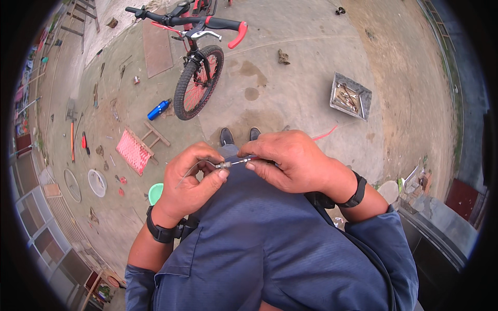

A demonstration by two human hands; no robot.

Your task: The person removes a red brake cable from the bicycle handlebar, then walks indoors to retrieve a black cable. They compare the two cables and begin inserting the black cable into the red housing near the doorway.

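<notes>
Blue work clothes (pixel 280 243) fill the lower centre; mid-frame, the left hand (pixel 193 179) pinches a metal fitting (pixel 224 165), and the right hand (pixel 293 161) holds a red cable (pixel 326 133) beside it.

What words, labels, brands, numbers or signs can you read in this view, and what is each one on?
None: no text is readable anywhere in the picture.
Bottle: any marking is too small to read.
Bike: nothing legible.
Cable, between left hand and right hand: nothing legible.
Tray: nothing legible.
</notes>
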